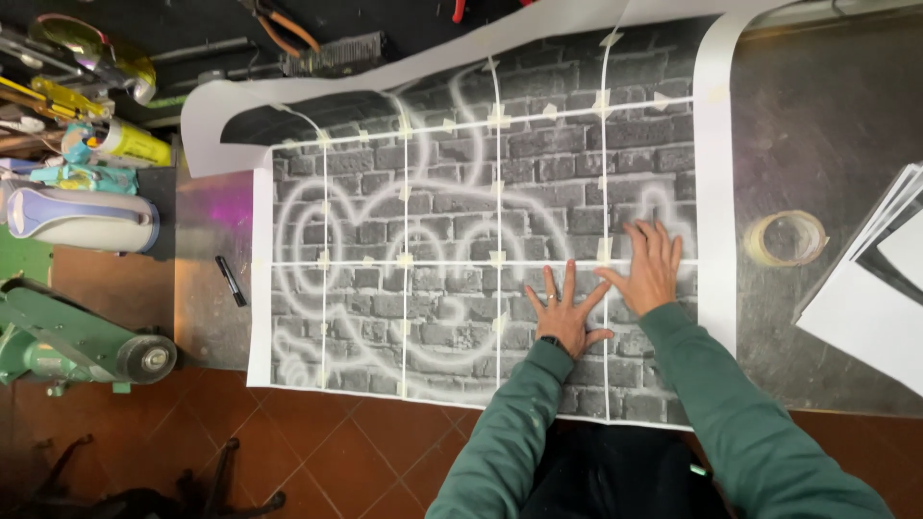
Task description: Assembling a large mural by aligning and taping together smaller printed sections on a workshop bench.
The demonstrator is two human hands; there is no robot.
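I have both hands flat and spread, pinching nothing: my left hand (567, 317) and right hand (649, 269) press side by side on the brick-wall poster (433, 250), near its right edge toward the workbench's (827, 125) near edge. The poster is tiled from printed sheets; as I judge it, the joining is largely done, since tape tabs (498, 117) sit along every seam I can see. The far-left corner still curls up unflattened. A tape roll (786, 237) lies just right of the poster, a black marker (230, 280) just off its left edge.
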